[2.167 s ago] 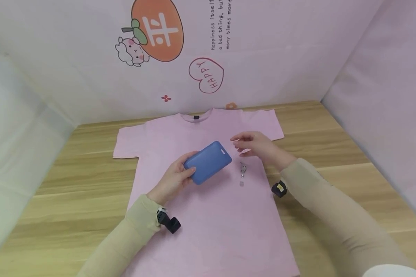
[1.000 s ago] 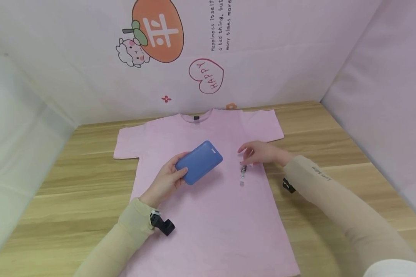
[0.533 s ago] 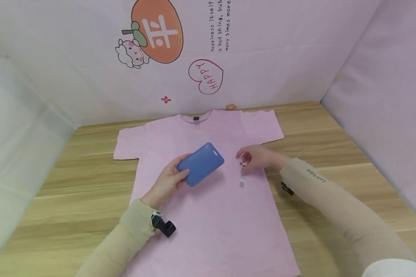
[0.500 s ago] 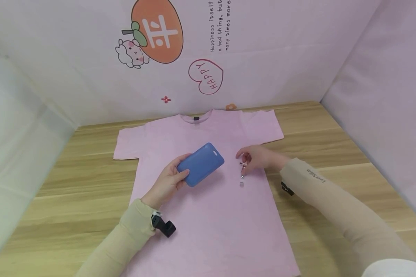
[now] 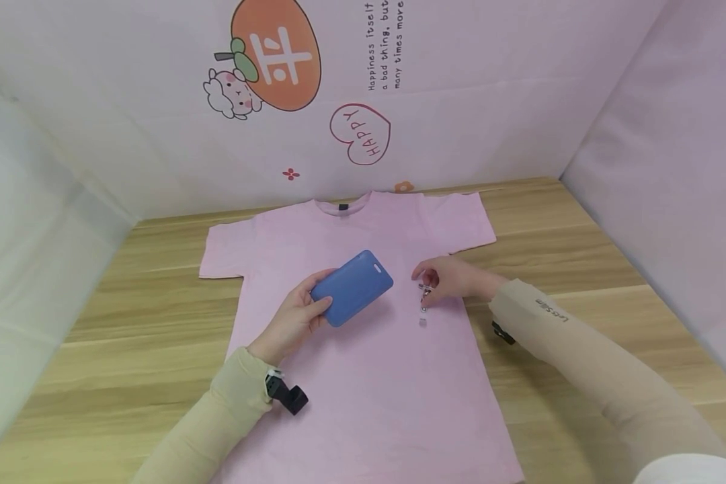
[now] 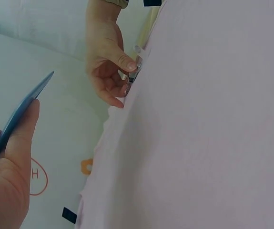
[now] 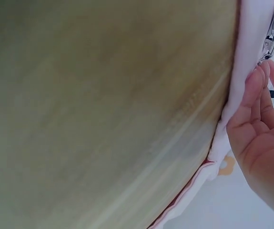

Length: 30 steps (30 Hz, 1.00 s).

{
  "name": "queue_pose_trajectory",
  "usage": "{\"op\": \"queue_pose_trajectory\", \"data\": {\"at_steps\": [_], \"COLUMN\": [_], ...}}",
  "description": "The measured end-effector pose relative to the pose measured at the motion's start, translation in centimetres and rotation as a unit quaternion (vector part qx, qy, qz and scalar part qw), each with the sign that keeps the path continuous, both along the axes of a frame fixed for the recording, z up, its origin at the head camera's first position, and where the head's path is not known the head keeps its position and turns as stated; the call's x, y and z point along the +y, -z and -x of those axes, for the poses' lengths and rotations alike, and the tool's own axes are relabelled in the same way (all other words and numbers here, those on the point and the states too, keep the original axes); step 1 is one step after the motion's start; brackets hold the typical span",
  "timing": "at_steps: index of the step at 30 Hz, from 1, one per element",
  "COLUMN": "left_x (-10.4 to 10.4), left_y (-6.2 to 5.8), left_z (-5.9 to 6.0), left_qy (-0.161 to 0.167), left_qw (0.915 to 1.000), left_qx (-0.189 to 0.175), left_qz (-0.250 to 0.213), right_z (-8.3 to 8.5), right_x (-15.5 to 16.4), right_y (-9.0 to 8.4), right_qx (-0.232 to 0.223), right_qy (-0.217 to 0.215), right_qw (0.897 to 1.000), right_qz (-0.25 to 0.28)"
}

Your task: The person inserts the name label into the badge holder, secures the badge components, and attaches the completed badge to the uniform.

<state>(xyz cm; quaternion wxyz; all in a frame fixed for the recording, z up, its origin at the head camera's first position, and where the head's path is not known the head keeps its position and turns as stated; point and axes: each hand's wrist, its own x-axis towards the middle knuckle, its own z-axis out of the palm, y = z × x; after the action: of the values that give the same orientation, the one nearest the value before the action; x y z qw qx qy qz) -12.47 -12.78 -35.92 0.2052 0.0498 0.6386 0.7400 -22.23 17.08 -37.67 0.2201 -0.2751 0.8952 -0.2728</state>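
Observation:
My left hand holds a blue badge holder above the shirt, thumb on its face and fingers behind. The holder is tilted, with its slot toward the upper right. On the right chest of the pink T-shirt, my right hand pinches a metal badge clip between thumb and fingers. The clip's clear strap with a snap points toward the shirt's hem. In the right wrist view, fingertips meet one end of the clip, partly cut off by the frame edge.
The T-shirt lies flat on a wooden table, collar toward the back. A printed white cloth hangs behind, with plain cloth walls at both sides. Each wrist carries a black camera mount.
My right hand has come down and toward me onto the badge clip and now pinches it. The left hand with the badge holder shifted left, then slightly back right.

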Motion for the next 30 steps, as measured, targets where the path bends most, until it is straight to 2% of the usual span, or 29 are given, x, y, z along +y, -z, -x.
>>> {"op": "queue_pose_trajectory", "data": {"at_steps": [9, 21, 26, 30], "left_x": [0.13, 0.35, 0.4, 0.44], "left_y": [0.28, 0.33, 0.34, 0.36], "left_z": [-0.02, -0.06, -0.03, -0.03], "left_qy": [0.0, -0.005, -0.008, -0.007], "left_qw": [1.0, 1.0, 0.9999, 0.9999], "left_qx": [-0.002, -0.006, -0.011, -0.012], "left_qz": [0.0, -0.001, -0.002, -0.005], "right_z": [-0.06, -0.3, -0.23, -0.06], "right_x": [0.09, 0.04, -0.01, -0.02], "right_y": [0.06, -0.01, -0.07, -0.38], "right_qx": [0.003, -0.029, -0.034, -0.035], "right_qy": [-0.012, 0.006, -0.004, 0.008], "right_qw": [1.0, 0.999, 0.999, 0.998], "right_qz": [0.008, 0.02, 0.04, 0.046]}}
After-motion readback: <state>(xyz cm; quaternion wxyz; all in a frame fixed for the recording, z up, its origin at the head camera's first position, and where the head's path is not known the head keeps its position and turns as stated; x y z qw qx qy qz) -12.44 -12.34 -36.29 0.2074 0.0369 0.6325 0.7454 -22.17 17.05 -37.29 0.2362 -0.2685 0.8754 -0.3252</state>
